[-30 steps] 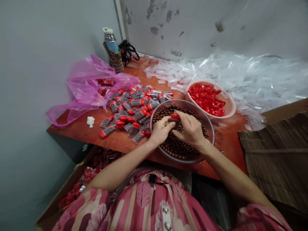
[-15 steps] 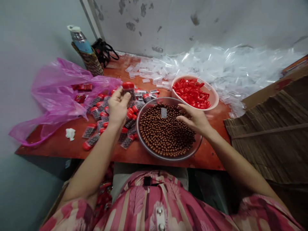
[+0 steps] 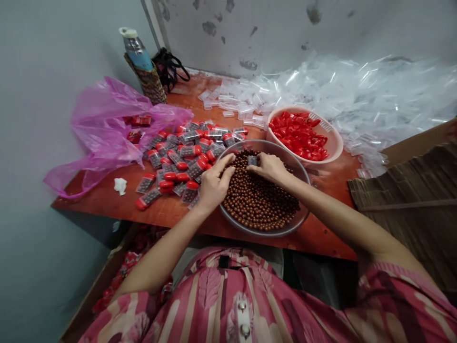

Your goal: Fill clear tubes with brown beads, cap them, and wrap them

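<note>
A round bowl [image 3: 228,220] full of small brown balls [image 3: 262,202] stands at the table's front edge. Over its far part, my right hand [image 3: 270,167] pinches a small clear plastic container [image 3: 252,160] lying among the balls. My left hand [image 3: 216,183] is at the bowl's left rim, thumb and fingers apart, with nothing between them. Left of the bowl lies a heap of filled clear containers with red caps [image 3: 193,151]. Behind the bowl to the right, a pink basket [image 3: 335,151] holds loose red caps [image 3: 300,136].
A large pile of empty clear containers [image 3: 321,90] spreads along the wall. A pink plastic bag [image 3: 107,128] lies at left, near a flask [image 3: 137,55] in a woven sleeve and a black strap bundle [image 3: 170,69]. Stacked cardboard [image 3: 410,205] stands at right.
My left hand has let go of a red-capped container over the heap and moved right to the bowl. My right hand has closed on the clear container among the balls.
</note>
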Demonstrator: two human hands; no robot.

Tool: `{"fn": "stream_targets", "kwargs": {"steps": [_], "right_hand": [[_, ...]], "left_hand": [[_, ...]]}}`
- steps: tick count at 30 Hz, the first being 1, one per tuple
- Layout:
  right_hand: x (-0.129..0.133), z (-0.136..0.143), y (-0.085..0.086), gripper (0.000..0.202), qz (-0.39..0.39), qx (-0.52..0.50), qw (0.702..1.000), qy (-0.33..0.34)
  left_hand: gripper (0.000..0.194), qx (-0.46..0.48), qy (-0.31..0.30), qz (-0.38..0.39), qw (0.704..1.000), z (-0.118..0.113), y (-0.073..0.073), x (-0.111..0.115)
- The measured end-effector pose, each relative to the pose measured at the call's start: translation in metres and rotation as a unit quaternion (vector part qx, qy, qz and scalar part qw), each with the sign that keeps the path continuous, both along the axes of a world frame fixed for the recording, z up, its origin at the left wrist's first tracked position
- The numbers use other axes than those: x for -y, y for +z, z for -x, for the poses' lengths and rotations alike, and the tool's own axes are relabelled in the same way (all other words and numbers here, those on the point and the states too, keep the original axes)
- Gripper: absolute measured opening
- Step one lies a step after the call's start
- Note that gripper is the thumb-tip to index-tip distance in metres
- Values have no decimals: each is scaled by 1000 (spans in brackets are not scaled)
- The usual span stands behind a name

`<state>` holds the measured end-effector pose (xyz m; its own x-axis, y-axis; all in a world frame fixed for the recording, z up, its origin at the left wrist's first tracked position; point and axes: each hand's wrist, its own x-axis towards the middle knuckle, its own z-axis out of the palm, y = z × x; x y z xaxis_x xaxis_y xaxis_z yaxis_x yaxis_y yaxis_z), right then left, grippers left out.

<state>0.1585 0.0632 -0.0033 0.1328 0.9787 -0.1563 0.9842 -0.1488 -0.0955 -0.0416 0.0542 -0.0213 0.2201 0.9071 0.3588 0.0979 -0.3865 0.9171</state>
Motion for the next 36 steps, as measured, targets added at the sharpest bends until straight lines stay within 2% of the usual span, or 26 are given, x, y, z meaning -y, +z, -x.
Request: {"fn": "stream_targets", "kwargs": {"steps": [2, 5, 8, 10, 13, 15, 18, 20, 22, 25, 28, 30, 32, 36], "right_hand": [[-2, 1, 0, 44, 1, 13, 1000, 19], [6, -10, 6, 35, -26, 52, 994, 87], [17, -23, 9, 25, -60, 150, 969, 185], [21, -23, 6, 26, -49, 179, 951, 248], [19, -7, -4, 23, -19, 143, 934, 328], [16, 6, -9, 22, -3, 86, 932, 352], [16, 14, -8, 34, 6, -73, 956, 285], [22, 11, -1, 38, 4, -228, 950, 211], [31, 5, 8, 36, 14, -373, 915, 152], [47, 0, 19, 34, 28, -517, 850, 99], [57, 0, 20, 34, 21, -594, 800, 77], [62, 1, 16, 33, 13, -611, 788, 69], [65, 1, 12, 28, -6, -588, 806, 71], [68, -5, 13, 27, -115, -438, 885, 111]], "left_hand": [[34, -21, 3, -13, 1000, -1, 0, 3], [32, -29, 5, -19, 999, 0, 0, 2], [29, -26, 9, -25, 999, -1, 1, 1], [28, -23, 13, -27, 999, -1, 2, 2], [28, -21, 14, -27, 999, -1, 2, 3], [29, -19, 16, -26, 999, 0, 1, 2], [29, -19, 19, -22, 999, 1, -1, 0], [29, -26, 22, -21, 999, 2, 1, 0], [32, -40, 9, -19, 999, 1, 4, 1], [39, -76, -63, 9, 995, -3, 11, 5], [41, -74, -137, 52, 986, -11, 13, 9], [37, -37, -155, 78, 984, -16, 10, 10], [33, -11, -158, 98, 982, -19, 6, 10], [31, 35, -185, 147, 971, -23, -1, 10]]}}
